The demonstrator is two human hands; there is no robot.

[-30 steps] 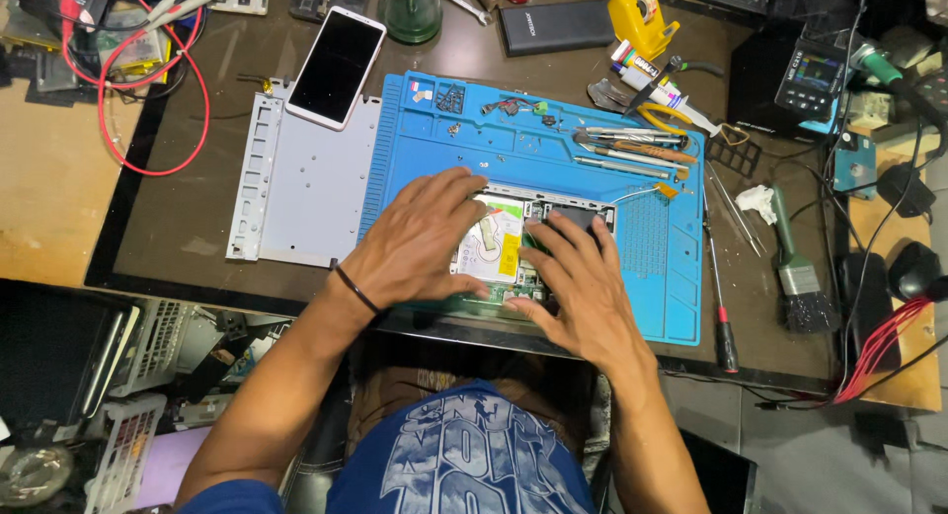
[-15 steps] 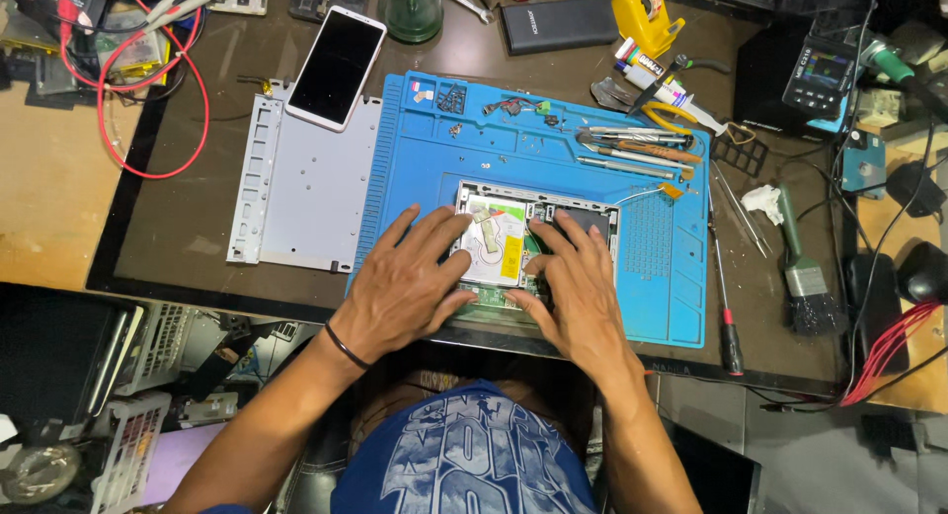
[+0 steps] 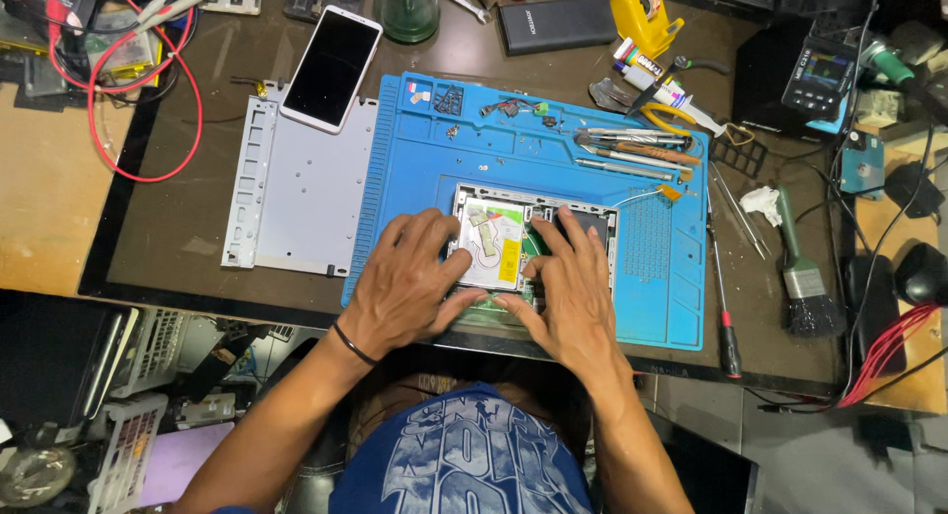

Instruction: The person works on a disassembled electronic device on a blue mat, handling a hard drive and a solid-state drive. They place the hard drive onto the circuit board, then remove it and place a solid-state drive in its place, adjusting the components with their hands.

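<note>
On the blue mat (image 3: pixel 415 168), left hand (image 3: pixel 410 282) and right hand (image 3: pixel 573 287) press flat, fingers spread, on the opened device (image 3: pixel 504 239); phone (image 3: pixel 331 68) at ten o'clock.

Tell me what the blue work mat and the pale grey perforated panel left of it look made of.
The blue work mat looks like matte silicone or rubber: moulded ribs and recessed trays, no glare. The pale grey perforated panel looks like thin stamped sheet metal with a dull satin finish: punched holes and slotted edges; painted plastic cannot be excluded.

A flat rectangular silver metal device with its cover off (image 3: pixel 499 239) is lying level on the blue silicone work mat (image 3: pixel 425 168), showing a white-and-yellow labelled part and green circuit board inside.
</note>
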